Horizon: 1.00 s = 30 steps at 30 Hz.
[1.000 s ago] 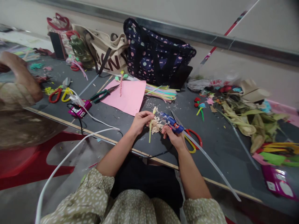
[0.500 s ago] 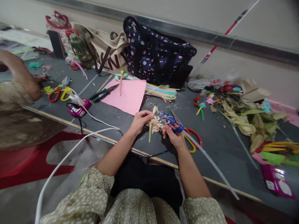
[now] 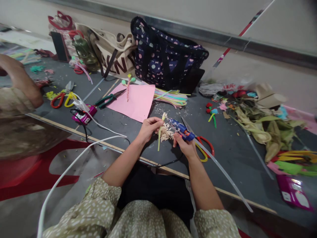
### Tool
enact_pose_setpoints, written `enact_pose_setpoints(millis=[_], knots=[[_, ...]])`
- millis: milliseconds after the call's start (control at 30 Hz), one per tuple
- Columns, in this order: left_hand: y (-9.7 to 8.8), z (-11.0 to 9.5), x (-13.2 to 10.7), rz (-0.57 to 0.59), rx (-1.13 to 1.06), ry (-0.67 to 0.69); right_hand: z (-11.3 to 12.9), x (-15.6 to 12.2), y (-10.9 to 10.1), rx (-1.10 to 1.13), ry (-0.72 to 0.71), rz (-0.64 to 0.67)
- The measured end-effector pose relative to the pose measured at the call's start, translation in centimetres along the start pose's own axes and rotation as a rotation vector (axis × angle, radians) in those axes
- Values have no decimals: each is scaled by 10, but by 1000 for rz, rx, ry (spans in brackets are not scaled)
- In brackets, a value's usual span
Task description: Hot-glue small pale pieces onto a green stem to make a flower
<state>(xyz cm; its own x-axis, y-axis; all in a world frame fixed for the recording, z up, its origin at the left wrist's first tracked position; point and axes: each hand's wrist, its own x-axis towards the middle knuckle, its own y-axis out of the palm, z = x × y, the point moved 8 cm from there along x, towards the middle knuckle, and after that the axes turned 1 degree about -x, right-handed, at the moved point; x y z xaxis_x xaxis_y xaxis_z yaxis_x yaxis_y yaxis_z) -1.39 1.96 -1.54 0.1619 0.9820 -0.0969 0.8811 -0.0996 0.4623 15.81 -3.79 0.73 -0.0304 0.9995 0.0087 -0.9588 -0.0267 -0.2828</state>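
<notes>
Head view: green stem (image 3: 159, 141) and blue glue gun (image 3: 182, 129) held beside the pale chip pile (image 3: 167, 134).
Left of the pile, the left hand (image 3: 150, 128) pinches the stem between thumb and fingers; right of it, the right hand (image 3: 186, 146) wraps its fingers round the gun. Scissors (image 3: 211, 144) lie farther right of the pile.

On the tabletop (image 3: 230, 145), the heap of shavings (image 3: 165, 133) lies between the stem (image 3: 158, 142) in my left fingers (image 3: 158, 123) and the glue gun (image 3: 187, 134) in my right fingers (image 3: 177, 137). At twelve o'clock lies the pipe-cleaner bundle (image 3: 172, 99), a bag (image 3: 168, 56) behind it. The paper sheet (image 3: 140, 104) is at eleven, pliers (image 3: 109, 100) partly on it at ten. Scissors (image 3: 209, 142) lie at four, husks (image 3: 267, 132) at three.
</notes>
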Motion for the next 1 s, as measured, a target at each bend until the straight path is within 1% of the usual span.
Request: enact_pose_setpoints(millis=[233,433,1000], knots=[[1,-1,0,5,-5,8,-6,1,1,25,22,11],[0,-2,-1,-16,14,-8,-6,1,1,37,44,6],[-1,-1,0,-11,2,1,-5,0,2,-1,29,19]])
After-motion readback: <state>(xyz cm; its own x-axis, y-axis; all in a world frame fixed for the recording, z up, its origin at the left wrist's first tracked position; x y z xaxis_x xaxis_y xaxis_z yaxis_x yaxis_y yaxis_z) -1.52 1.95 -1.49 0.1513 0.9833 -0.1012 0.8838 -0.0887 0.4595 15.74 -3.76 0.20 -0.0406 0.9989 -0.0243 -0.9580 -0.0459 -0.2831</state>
